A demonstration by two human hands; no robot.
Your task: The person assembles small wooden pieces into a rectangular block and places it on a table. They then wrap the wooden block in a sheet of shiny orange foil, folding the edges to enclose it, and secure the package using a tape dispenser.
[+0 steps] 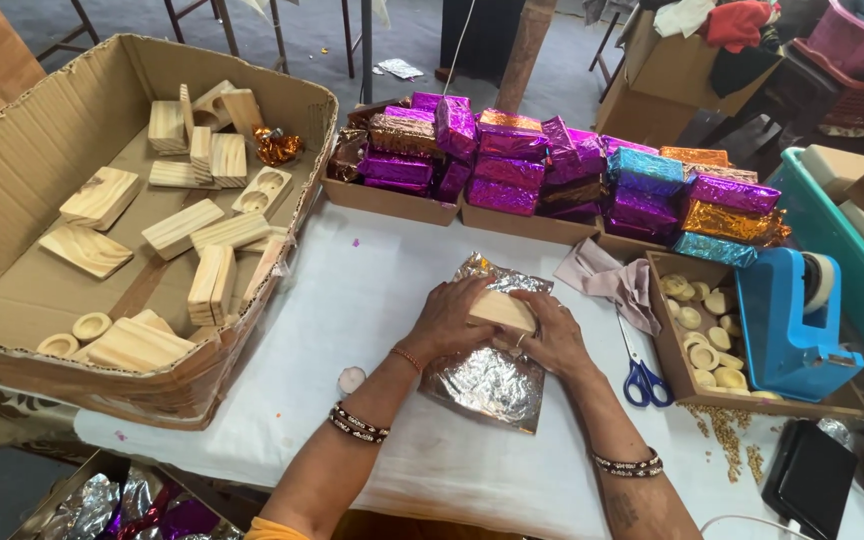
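Observation:
Both my hands rest on a pale wooden block (501, 310) that lies on a sheet of silver foil (487, 375) spread on the white table cover. My left hand (445, 320) grips the block's left end. Its right end is held by my right hand (552, 335). The foil sticks out behind the block and spreads toward me under my wrists. Beaded bracelets sit on both forearms.
A big cardboard box (12, 180) of wooden blocks stands at the left. Trays of foil-wrapped blocks (512, 165) line the back. At the right are blue-handled scissors (642, 380), a blue tape dispenser (792, 320), a tray of small wooden discs (697, 340) and a crumpled cloth (612, 280).

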